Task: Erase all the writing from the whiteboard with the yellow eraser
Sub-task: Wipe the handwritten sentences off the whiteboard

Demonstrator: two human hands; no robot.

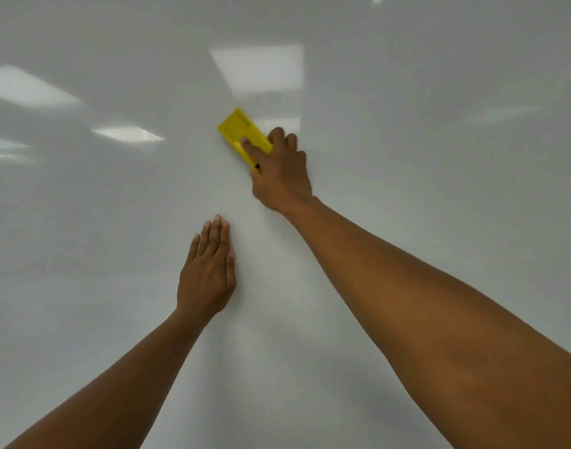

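The whiteboard (423, 150) fills the whole view, glossy and white, with no writing that I can see. My right hand (282, 175) grips the yellow eraser (237, 129) against the board above centre, its fingers curled over the eraser's lower right end. The eraser lies tilted, its free end pointing up and to the left. My left hand (208, 273) rests flat on the board below and to the left of the eraser, fingers straight and together, holding nothing.
Reflections of ceiling light panels (258, 71) show on the board at upper centre and at the left. Both bare forearms reach in from the bottom of the view.
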